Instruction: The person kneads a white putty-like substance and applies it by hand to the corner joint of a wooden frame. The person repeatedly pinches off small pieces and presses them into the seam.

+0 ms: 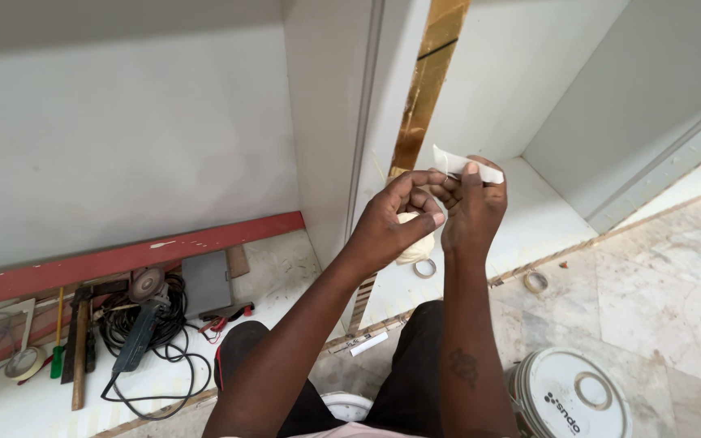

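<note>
We lift both hands before the gold metallic trim strip (427, 77) on the white cabinet: the right hand (474, 212) pinches a thin white strip of tape or paper (466, 166) at eye level, while the left hand (395, 223), fingers curled narrow, picks at its near end, over a cream cloth wad (415, 243).

Three tape rolls (24, 362) (424, 268) (535, 281), one angle grinder (141, 312), one hammer (79, 349), one white bucket (569, 395).
</note>
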